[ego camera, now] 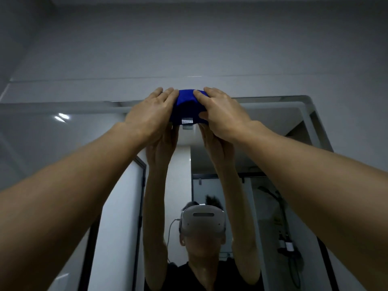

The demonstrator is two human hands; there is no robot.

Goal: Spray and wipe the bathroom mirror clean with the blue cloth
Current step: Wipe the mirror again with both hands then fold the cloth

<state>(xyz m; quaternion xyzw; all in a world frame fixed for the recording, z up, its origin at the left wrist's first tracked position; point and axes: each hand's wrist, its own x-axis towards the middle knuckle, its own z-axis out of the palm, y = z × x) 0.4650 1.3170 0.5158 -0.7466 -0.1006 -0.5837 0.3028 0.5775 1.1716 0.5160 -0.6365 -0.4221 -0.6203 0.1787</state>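
While both arms reach overhead, the scene reads as follows, largest item first.

Mirror: large rectangular wall mirror with a pale lit border [310, 114]; its upper edge runs just behind the hands. The glass reflects the person, a white headset and a shower fitting.

Wall: pale grey tiled wall [189, 49] above the mirror, untouched by the hands.

Left hand: left hand [149, 114] lies flat on the left part of the cloth, fingers straight and extended, pressing rather than clasping. Judged purpose: spread pressure over the pad.

Right hand: right hand [220, 114] lies on the right part of the cloth, fingers extended across its top, thumb set against its lower edge. It presses; whether the thumb pinches cannot be told.

Cloth: folded deep-blue microfibre cloth with a small white label [186, 110], held against the glass at the mirror's top border, between the two hands.

Step in hand: wiping the top strip, judged from the cloth's position. A high start lets any run-off fall onto glass not yet wiped.

Spray bottle: not in view.
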